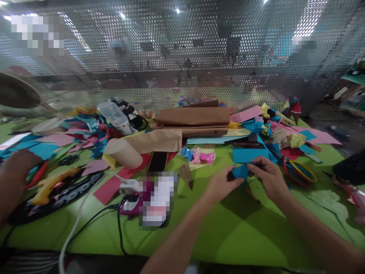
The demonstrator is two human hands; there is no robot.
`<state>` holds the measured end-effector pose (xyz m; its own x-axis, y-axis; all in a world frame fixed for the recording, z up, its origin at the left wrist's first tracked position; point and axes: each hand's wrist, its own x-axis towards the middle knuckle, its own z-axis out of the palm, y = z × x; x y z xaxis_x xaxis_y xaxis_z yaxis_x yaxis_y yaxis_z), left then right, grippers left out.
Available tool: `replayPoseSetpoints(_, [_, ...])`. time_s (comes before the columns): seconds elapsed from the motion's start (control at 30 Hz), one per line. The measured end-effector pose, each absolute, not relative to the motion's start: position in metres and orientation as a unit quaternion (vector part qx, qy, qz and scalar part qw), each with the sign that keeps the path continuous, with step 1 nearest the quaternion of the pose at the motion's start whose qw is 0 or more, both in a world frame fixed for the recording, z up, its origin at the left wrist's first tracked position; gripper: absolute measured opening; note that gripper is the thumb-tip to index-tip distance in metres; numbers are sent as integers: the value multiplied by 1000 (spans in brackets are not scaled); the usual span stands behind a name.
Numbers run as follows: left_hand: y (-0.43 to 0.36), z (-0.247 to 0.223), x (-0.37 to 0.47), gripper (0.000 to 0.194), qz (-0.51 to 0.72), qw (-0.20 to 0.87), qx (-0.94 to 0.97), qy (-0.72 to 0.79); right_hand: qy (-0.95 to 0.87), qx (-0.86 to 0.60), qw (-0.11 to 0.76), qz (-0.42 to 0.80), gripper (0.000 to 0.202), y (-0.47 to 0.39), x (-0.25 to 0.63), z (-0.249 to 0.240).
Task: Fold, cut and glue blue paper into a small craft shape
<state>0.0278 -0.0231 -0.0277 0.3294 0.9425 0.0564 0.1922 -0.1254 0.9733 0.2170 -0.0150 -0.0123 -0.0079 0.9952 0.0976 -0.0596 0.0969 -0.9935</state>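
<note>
My left hand (224, 182) pinches the left side of a small piece of blue paper (240, 172) above the green table. The fingers of my right hand (268, 177) are closed on the paper's right side. Just behind my hands lies a larger blue sheet (251, 154) with a dark object (248, 145) on it. To the left of my left hand stands a small brown paper cone (186, 176). Behind the cone sit blue and pink twisted paper pieces (198, 155). Part of the blue paper is hidden by my fingers.
At the left edge is another person's hand (21, 167). A yellow glue gun (53, 184) rests on a black tray. Cables run from a purple power strip (131, 205) beside a pixelated phone. Brown paper (194, 116) lies at the back; yellow-handled scissors (302, 171) are at right.
</note>
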Motion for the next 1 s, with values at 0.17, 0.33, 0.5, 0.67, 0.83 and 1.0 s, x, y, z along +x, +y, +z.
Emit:
replayPoseSetpoints(0.17, [-21, -26, 31, 29, 414, 607, 562, 380, -492, -455, 554, 494, 28, -15, 217, -11])
replayPoseSetpoints(0.33, [-21, -20, 28, 26, 401, 614, 568, 375, -483, -451, 554, 506, 32, -13, 217, -12])
replayPoseSetpoints(0.5, [-20, -21, 26, 24, 406, 556, 600, 407, -499, -463, 515, 521, 40, -13, 216, -12])
replayPoseSetpoints(0.67, [-20, -22, 27, 20, 392, 551, 617, 402, -503, -467, 526, 502, 39, -13, 216, -12])
replayPoseSetpoints(0.83, [-20, -24, 27, 17, 394, 514, 630, 428, -543, -487, 474, 493, 39, -10, 217, -19])
replayPoseSetpoints(1.0, [-20, -22, 27, 20, 389, 498, 643, 433, -548, -493, 479, 476, 37, -10, 219, -21])
